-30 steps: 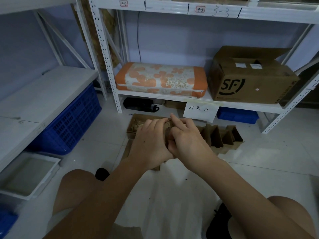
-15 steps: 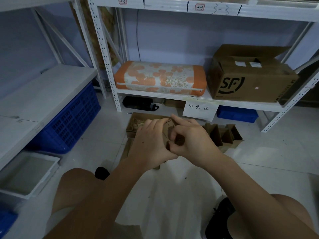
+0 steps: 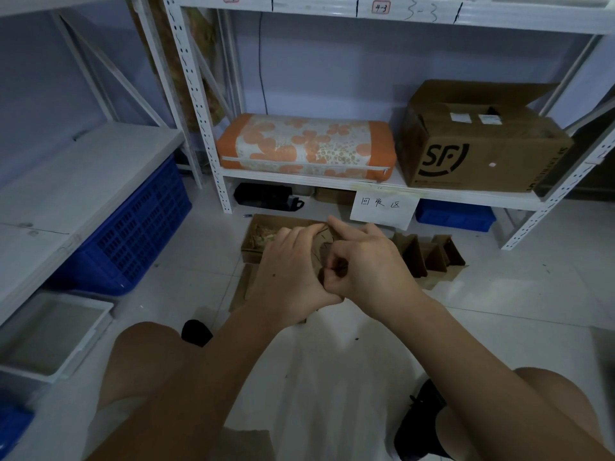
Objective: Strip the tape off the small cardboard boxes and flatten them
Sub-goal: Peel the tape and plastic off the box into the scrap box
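A small brown cardboard box (image 3: 324, 249) is held in front of me, mostly hidden behind both hands. My left hand (image 3: 291, 277) wraps round its left side. My right hand (image 3: 366, 266) is curled against its right side, thumb and fingers pinching at a dark bit by the box's lower edge; I cannot tell whether that is tape. On the floor beyond lie flat cardboard pieces (image 3: 244, 287), an open box with scraps (image 3: 263, 236) and several small open boxes (image 3: 429, 257).
White metal shelving holds an orange flowered cushion (image 3: 304, 146) and a large SF carton (image 3: 479, 144). A paper sign (image 3: 384, 207) hangs from the shelf edge. A blue crate (image 3: 133, 234) and white tray (image 3: 50, 334) sit left. My knees and black shoes frame the white floor.
My right hand has slid down the box's right side and curled tighter. The left hand keeps its hold. The view has shifted slightly.
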Available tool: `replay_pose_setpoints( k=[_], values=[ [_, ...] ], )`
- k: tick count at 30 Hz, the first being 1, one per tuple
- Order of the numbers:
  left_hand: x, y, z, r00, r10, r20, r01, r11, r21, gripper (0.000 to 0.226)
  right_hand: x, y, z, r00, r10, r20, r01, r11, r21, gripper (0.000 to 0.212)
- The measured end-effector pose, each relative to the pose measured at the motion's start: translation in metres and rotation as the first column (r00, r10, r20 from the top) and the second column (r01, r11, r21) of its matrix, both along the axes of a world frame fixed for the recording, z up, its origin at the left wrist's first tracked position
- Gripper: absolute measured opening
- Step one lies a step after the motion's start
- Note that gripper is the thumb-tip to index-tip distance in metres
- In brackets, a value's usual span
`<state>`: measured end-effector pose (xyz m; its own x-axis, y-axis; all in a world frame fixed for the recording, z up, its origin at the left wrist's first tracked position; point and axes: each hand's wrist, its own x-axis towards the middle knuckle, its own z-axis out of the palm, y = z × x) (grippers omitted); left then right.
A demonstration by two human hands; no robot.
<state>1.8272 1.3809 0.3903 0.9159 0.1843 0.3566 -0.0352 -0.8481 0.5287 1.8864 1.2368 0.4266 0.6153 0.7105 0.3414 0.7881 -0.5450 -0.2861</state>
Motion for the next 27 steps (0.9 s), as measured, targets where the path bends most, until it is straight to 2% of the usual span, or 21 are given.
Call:
replay_pose_setpoints(
  k=[6,12,14,16,18,19,22,24,27],
  values=[
    [-0.001,-0.003,0.005,1.0,-0.013,-0.004,0.013,1.0,0.027,0.098,0.001,-0.001,-0.002,0.998,-0.027,0.065,0.026,1.0,0.013,0.017],
    [-0.003,-0.006,0.006,1.0,-0.021,0.0,0.021,1.0,0.005,0.099,0.002,-0.003,-0.005,0.998,-0.035,0.051,0.032,0.998,0.051,0.017],
    [-0.003,-0.004,0.006,0.999,-0.029,-0.016,0.029,1.0,0.011,0.096,0.005,-0.007,-0.006,0.998,-0.04,-0.054,0.049,0.983,0.176,0.014],
    [-0.004,-0.002,0.006,0.999,-0.046,-0.018,0.046,0.998,0.03,0.095,0.012,-0.018,-0.003,0.955,-0.006,-0.298,0.11,0.936,0.333,0.015],
    [-0.006,0.004,0.006,0.999,-0.042,-0.012,0.042,0.998,-0.048,0.097,0.021,-0.031,-0.002,0.819,0.084,-0.567,0.155,0.92,0.36,0.043],
    [-0.007,0.007,0.007,0.999,-0.032,-0.007,0.03,0.993,-0.115,0.098,0.024,-0.038,-0.002,0.753,0.125,-0.646,0.124,0.937,0.326,0.062],
    [-0.005,0.011,0.005,0.999,-0.01,-0.031,0.002,0.964,-0.265,0.095,0.024,-0.045,-0.01,0.699,0.182,-0.691,-0.047,0.977,0.209,0.108],
    [-0.004,0.01,0.005,0.997,-0.03,-0.075,0.001,0.931,-0.365,0.093,0.019,-0.043,-0.016,0.731,0.175,-0.659,-0.045,0.977,0.21,0.112],
    [-0.006,0.008,0.006,0.99,-0.092,-0.111,0.019,0.847,-0.531,0.079,0.018,-0.044,-0.018,0.796,0.161,-0.583,0.019,0.957,0.29,0.097]
  ],
)
